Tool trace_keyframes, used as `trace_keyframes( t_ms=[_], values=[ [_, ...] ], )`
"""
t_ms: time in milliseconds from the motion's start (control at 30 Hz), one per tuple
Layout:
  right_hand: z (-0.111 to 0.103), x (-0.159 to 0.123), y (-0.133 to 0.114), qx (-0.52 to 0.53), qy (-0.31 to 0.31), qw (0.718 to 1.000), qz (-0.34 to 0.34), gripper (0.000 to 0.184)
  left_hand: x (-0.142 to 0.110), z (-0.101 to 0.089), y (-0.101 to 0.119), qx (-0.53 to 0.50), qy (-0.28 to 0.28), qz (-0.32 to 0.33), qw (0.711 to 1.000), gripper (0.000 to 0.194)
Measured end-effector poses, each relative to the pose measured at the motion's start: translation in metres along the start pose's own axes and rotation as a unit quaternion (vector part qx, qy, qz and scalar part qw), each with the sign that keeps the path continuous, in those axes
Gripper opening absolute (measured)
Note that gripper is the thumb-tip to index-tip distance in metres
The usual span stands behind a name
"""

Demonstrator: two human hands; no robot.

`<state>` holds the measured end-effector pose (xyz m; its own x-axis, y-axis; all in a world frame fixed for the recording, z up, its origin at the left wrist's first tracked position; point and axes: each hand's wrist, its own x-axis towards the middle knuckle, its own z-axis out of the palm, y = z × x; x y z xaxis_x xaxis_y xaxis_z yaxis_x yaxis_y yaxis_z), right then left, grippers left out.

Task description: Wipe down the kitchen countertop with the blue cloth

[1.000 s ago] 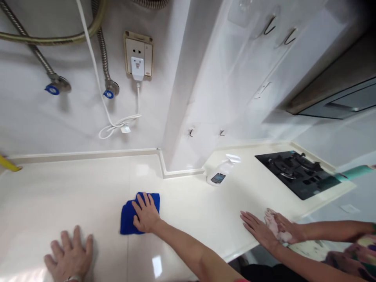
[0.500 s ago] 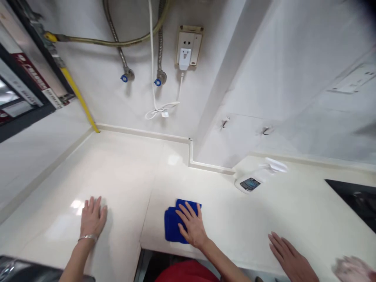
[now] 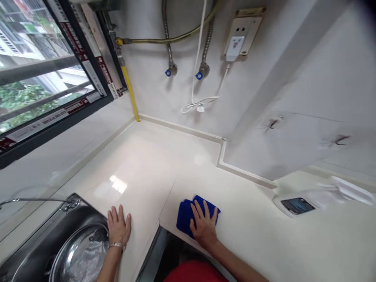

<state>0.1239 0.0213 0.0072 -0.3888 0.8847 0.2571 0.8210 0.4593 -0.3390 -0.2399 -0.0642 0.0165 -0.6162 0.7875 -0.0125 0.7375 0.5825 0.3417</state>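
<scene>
Under my right hand (image 3: 205, 225) lies a folded blue cloth (image 3: 185, 214), pressed flat on the pale countertop (image 3: 152, 160). The fingers of that hand are spread over the cloth, not wrapped round it. My left hand (image 3: 118, 225), with a bracelet at the wrist, rests flat on the counter beside the sink (image 3: 38, 244), fingers stretched out and nothing in them. A white spray bottle (image 3: 298, 205) with a dark label lies at the right; its nozzle end looks blurred.
A metal basin (image 3: 85, 250) sits in the sink at lower left, near a faucet (image 3: 72, 203). Along the wall are a yellow pipe (image 3: 129, 92), hoses, a socket with a plugged cord (image 3: 202, 102), and hooks. A raised edge (image 3: 246, 174) borders the counter.
The view has turned left, bringing the window and sink into sight. Another person's hands at the right have gone out of view. My right hand stays on the cloth.
</scene>
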Motion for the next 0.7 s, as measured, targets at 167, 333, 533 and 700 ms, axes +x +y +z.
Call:
trace_keyframes(
  t_ms=[167,333,533,700],
  values=[
    [0.031,0.071,-0.064,-0.018,-0.071,0.992,-0.100,0.062,-0.002,0.011,0.003,-0.011,0.050,-0.006,0.999,0.066],
    [0.065,0.121,-0.141,0.017,-0.117,0.984,-0.132,0.061,-0.006,0.016,0.000,-0.001,0.078,0.008,0.997,0.061],
    [0.078,0.113,-0.202,0.093,-0.160,0.958,-0.220,0.058,-0.008,0.016,-0.004,-0.013,0.074,-0.002,0.997,0.055],
    [0.078,0.112,-0.199,0.131,-0.186,0.933,-0.281,0.058,-0.006,0.021,-0.010,-0.073,0.067,-0.004,0.995,0.054]
  ],
)
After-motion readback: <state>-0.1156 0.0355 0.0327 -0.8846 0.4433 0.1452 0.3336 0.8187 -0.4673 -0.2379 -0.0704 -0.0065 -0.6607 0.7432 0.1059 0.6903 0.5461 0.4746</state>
